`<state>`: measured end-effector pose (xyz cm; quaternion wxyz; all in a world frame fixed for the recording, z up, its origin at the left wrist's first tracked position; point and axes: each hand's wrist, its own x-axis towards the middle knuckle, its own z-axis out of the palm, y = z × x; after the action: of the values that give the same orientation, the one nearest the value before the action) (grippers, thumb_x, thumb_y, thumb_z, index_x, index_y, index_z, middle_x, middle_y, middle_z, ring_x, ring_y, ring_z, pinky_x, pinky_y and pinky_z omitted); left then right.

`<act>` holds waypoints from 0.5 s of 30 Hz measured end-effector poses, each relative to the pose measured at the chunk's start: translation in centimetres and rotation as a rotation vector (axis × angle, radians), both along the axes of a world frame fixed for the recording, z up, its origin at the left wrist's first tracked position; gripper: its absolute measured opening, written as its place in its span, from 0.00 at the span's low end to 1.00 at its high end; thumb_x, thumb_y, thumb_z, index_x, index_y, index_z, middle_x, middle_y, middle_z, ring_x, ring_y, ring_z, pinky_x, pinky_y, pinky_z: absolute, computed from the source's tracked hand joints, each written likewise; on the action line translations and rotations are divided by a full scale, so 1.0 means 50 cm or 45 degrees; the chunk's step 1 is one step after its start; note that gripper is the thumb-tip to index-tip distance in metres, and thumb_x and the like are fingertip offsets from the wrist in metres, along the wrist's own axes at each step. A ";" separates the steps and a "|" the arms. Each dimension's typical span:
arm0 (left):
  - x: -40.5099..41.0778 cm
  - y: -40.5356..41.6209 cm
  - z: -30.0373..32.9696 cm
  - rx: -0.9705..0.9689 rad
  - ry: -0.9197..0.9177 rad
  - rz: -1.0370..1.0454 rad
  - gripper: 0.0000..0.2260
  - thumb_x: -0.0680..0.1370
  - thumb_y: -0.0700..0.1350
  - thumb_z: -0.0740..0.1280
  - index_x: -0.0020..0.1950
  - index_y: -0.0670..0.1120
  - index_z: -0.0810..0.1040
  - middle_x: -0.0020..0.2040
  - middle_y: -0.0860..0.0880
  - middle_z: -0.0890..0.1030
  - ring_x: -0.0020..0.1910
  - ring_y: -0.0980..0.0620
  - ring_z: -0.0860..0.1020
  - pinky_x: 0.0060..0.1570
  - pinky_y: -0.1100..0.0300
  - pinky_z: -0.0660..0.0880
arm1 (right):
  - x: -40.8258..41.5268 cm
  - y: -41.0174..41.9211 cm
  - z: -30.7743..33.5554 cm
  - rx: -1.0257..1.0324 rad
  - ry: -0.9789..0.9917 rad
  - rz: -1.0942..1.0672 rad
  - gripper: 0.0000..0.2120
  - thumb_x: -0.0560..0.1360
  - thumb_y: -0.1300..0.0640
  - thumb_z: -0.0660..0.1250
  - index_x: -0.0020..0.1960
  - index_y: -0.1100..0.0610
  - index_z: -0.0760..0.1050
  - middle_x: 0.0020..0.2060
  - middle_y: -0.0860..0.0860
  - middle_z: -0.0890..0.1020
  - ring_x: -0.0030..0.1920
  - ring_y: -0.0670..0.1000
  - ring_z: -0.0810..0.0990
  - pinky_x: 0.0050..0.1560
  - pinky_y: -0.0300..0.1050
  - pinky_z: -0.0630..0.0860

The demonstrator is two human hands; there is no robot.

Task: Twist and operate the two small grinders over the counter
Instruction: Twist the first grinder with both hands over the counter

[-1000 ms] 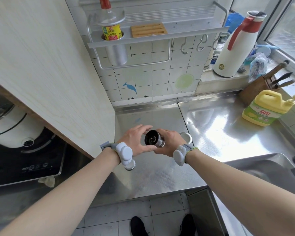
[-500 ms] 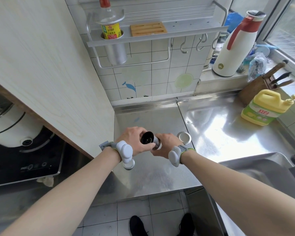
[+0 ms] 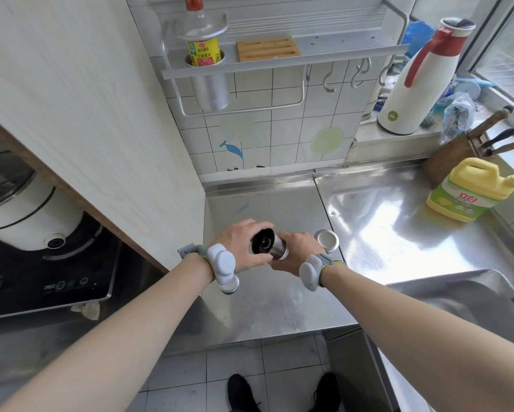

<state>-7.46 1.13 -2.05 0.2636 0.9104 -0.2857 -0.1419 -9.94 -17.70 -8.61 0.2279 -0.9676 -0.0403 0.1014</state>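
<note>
I hold a small steel grinder (image 3: 269,245) tilted over the steel counter (image 3: 279,298), its dark open end facing up toward me. My left hand (image 3: 240,245) grips the dark end. Around the steel body on the other side, my right hand (image 3: 297,252) is closed. A second small steel grinder (image 3: 326,239) stands upright on the counter just right of my right hand. A round steel piece (image 3: 229,286) rests on the counter under my left wrist, partly hidden by the grey wrist device.
A wooden cabinet side (image 3: 86,114) rises at the left, with a stove (image 3: 41,272) beyond it. A sink (image 3: 457,298) lies at the right. A yellow detergent jug (image 3: 472,191), knife block (image 3: 457,153) and white thermos (image 3: 419,81) stand at the back right. A wall rack (image 3: 279,58) hangs above.
The grinder has tilted and shifted slightly left between my hands, and its dark end now points more toward me. The second grinder at the right is now more exposed.
</note>
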 end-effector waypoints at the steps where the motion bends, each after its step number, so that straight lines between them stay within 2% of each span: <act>1: -0.002 -0.001 0.003 0.003 -0.018 0.039 0.25 0.68 0.57 0.74 0.63 0.55 0.73 0.54 0.52 0.79 0.53 0.51 0.77 0.52 0.59 0.73 | -0.001 0.001 0.000 -0.006 0.006 0.001 0.14 0.69 0.41 0.70 0.43 0.48 0.71 0.36 0.47 0.81 0.39 0.56 0.81 0.40 0.49 0.79; 4: -0.006 -0.008 0.014 0.080 0.015 0.295 0.20 0.64 0.65 0.71 0.46 0.52 0.78 0.41 0.55 0.82 0.41 0.54 0.78 0.42 0.58 0.76 | -0.004 0.011 -0.001 -0.051 -0.012 0.004 0.13 0.69 0.41 0.69 0.42 0.48 0.70 0.36 0.47 0.81 0.39 0.56 0.81 0.38 0.48 0.79; 6: -0.004 -0.017 0.016 0.259 0.021 0.417 0.27 0.63 0.71 0.65 0.33 0.46 0.73 0.30 0.53 0.77 0.30 0.51 0.73 0.32 0.57 0.70 | -0.005 0.018 -0.002 -0.080 -0.028 0.029 0.12 0.69 0.41 0.70 0.44 0.48 0.72 0.36 0.46 0.81 0.39 0.54 0.81 0.37 0.46 0.78; 7: -0.001 -0.025 0.018 0.369 0.035 0.452 0.30 0.63 0.74 0.60 0.29 0.45 0.70 0.27 0.50 0.76 0.27 0.50 0.72 0.30 0.58 0.67 | -0.005 0.020 -0.001 -0.092 -0.037 0.044 0.12 0.69 0.42 0.70 0.46 0.47 0.73 0.36 0.45 0.81 0.39 0.53 0.81 0.37 0.46 0.77; 9: 0.000 -0.029 0.027 0.537 0.120 0.498 0.31 0.65 0.74 0.50 0.29 0.46 0.71 0.26 0.48 0.78 0.25 0.50 0.72 0.31 0.60 0.67 | -0.006 0.025 0.001 -0.094 -0.061 0.067 0.12 0.70 0.43 0.70 0.49 0.46 0.73 0.37 0.45 0.80 0.39 0.53 0.80 0.38 0.46 0.78; 12: 0.004 -0.030 0.026 0.601 0.240 0.419 0.28 0.72 0.67 0.48 0.40 0.48 0.78 0.19 0.51 0.75 0.23 0.53 0.70 0.29 0.64 0.65 | -0.004 0.027 0.001 -0.084 -0.072 0.073 0.14 0.69 0.42 0.70 0.50 0.48 0.75 0.40 0.46 0.82 0.40 0.53 0.81 0.40 0.48 0.81; 14: 0.000 -0.026 0.023 0.518 0.266 0.514 0.34 0.71 0.71 0.46 0.34 0.43 0.76 0.23 0.48 0.77 0.25 0.51 0.74 0.32 0.63 0.69 | -0.004 0.027 0.001 -0.087 -0.061 0.077 0.13 0.70 0.42 0.70 0.49 0.48 0.75 0.39 0.46 0.82 0.40 0.53 0.81 0.40 0.48 0.81; 15: 0.001 -0.022 0.017 0.432 0.200 0.538 0.36 0.71 0.73 0.47 0.34 0.42 0.77 0.29 0.47 0.80 0.30 0.49 0.78 0.37 0.60 0.72 | -0.003 0.027 0.002 -0.081 -0.055 0.071 0.12 0.70 0.43 0.70 0.48 0.48 0.74 0.39 0.46 0.82 0.40 0.53 0.81 0.40 0.48 0.81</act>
<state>-7.43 0.02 -1.19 0.1524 0.9671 -0.0404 -0.1996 -10.09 -16.37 -8.50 0.1932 -0.9748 -0.0689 0.0879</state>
